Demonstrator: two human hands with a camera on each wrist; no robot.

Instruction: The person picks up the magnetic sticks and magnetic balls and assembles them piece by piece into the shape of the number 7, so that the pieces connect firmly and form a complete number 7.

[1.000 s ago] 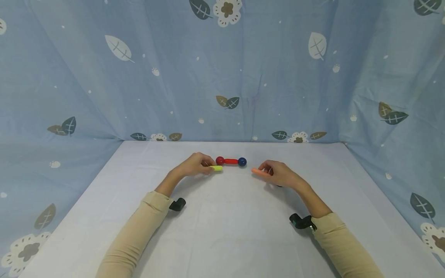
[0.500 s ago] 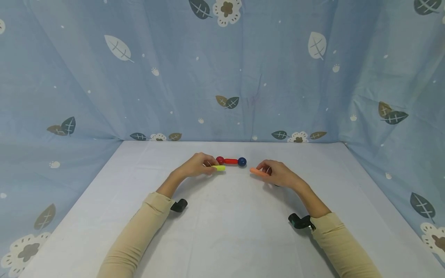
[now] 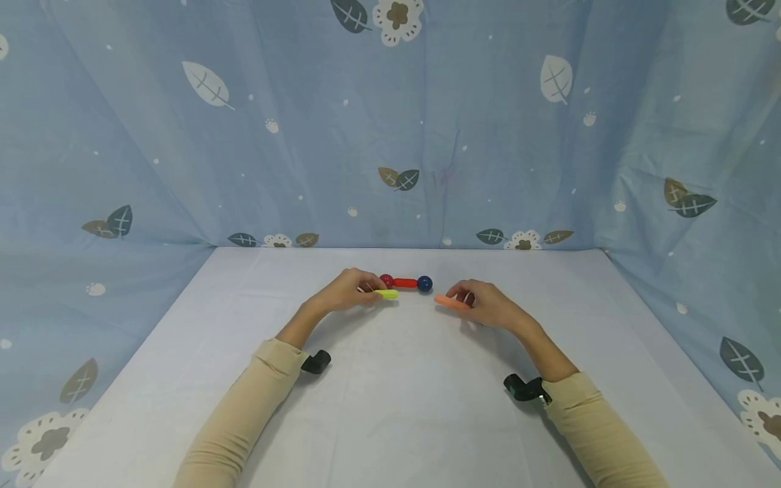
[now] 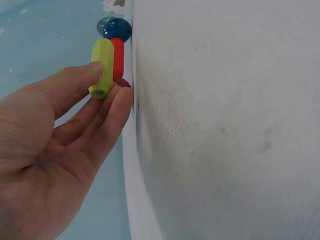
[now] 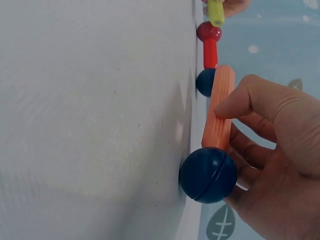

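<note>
**Orange rod [image 3: 451,302] and yellow rod [image 3: 388,294] pinched in separate hands near a red rod [image 3: 405,283]**

Read as a clock face centred on the table in the head view, a blue curtain [image 3: 390,102] printed with leaves and flowers hangs from 10 round through 12 to 2 o'clock. Below it spreads the white table [image 3: 396,407].

The tan left sleeve [image 3: 238,413] enters from between 8 and 9 o'clock, the right sleeve [image 3: 601,434] from between 3 and 4. A black left camera [image 3: 316,362] sits at 9 o'clock, the right camera [image 3: 523,388] at 3.

The left hand [image 3: 349,290], at 11 o'clock, pinches the yellow rod between thumb and fingers, its free end pointing to 3. The right hand [image 3: 491,305], at 2 o'clock, pinches the orange rod, whose free end points between 9 and 10. The two held rods are apart.

The red rod lies at 12 o'clock, well toward the curtain. From it, the yellow rod is just beside at 8 o'clock, the orange near 4.

A red ball [image 3: 386,279] touches the red rod's 9 o'clock end, a blue ball [image 3: 425,284] its 3 o'clock end. In the right wrist view, a second blue ball [image 5: 208,175] touches the orange rod's 6 o'clock end; whether it meets the table cannot be told.
</note>
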